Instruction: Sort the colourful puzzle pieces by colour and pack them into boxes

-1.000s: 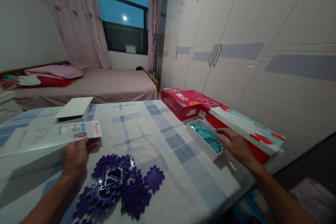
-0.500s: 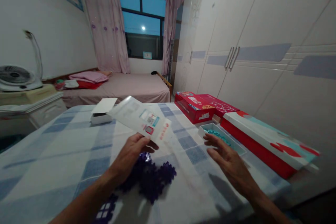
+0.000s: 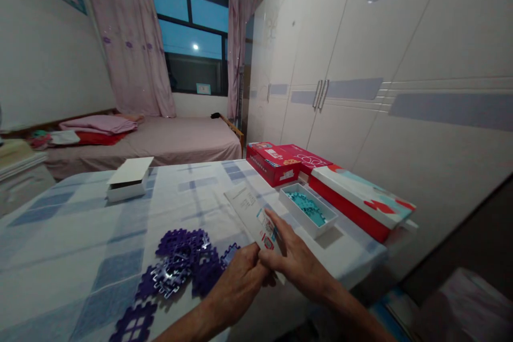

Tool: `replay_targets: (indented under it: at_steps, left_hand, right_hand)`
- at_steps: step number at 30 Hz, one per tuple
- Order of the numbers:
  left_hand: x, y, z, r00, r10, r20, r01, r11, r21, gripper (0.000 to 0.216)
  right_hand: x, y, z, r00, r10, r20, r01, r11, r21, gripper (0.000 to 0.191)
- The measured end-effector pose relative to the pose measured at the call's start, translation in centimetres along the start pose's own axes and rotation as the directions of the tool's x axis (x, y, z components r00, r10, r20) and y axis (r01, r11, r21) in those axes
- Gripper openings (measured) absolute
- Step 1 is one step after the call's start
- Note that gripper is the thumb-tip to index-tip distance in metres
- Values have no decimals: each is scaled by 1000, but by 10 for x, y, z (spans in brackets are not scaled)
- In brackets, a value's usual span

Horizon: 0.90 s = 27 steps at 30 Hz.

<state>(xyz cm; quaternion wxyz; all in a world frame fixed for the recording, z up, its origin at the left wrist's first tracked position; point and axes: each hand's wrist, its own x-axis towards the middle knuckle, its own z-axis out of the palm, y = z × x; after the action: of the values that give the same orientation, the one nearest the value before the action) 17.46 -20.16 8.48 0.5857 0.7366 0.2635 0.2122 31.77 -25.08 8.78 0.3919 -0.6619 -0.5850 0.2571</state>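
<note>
Both hands meet at the near edge of a table with a blue-checked cloth (image 3: 80,224). My left hand (image 3: 240,283) is closed on the near end of a long white box lid (image 3: 250,211) with a printed label. My right hand (image 3: 294,259) pinches the same lid from the right, its index finger stretched along the top. The lid lies low over the cloth, pointing away from me. Left of the hands sits a pile of purple interlocking puzzle pieces (image 3: 180,264). Right of the lid stands a small white tray (image 3: 308,208) with teal pieces in it.
Red boxes (image 3: 280,163) and a long red-and-white box (image 3: 360,200) line the table's right edge beside white wardrobe doors (image 3: 360,91). A small white box (image 3: 128,179) sits at the far left. A bed (image 3: 160,136) and a curtained window lie beyond.
My left hand brought the white lid from the left side across to the middle. My right hand left the teal tray and took hold of the lid. The camera view shifted.
</note>
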Motion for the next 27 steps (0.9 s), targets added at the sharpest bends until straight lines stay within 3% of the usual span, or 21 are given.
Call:
replay_targets:
  at_steps: [6,7,9,12,14,17,23,27]
  left_hand:
    - [15,3,23,991,130,37,-131,991,5,27]
    - [16,4,24,988,149,46,-150,989,0,28]
    - [16,5,24,984,167,62,-167,986,6,30]
    - [12,2,14,992,115,56,-116,993,14,33]
    - [8,-5,2,998,58,17,-58,998,-7,33]
    - [4,-16,-17,999,-12,-43,10,999,-47,33]
    - [-3,-26,-44,993,-49,-103,40,995,-88,38]
    - [-7,-24,-53,988,-67,-140,52,993,-108,43]
  right_hand:
    - [4,9,-24,999,25,48,-29,997,68,67]
    - [8,12,-31,1000,8,-5,-8,1000,14,66]
    - [20,20,-48,975,-29,-222,-15,980,-196,67]
    - [42,42,-72,889,-42,-457,-224,829,-512,68]
    - [55,61,-81,894,16,-447,-325,710,-625,65]
    - [65,82,-85,917,86,-390,-356,619,-700,63]
    - [62,94,-82,927,211,-310,-374,600,-707,68]
    - [61,95,-78,920,220,-324,-391,547,-740,68]
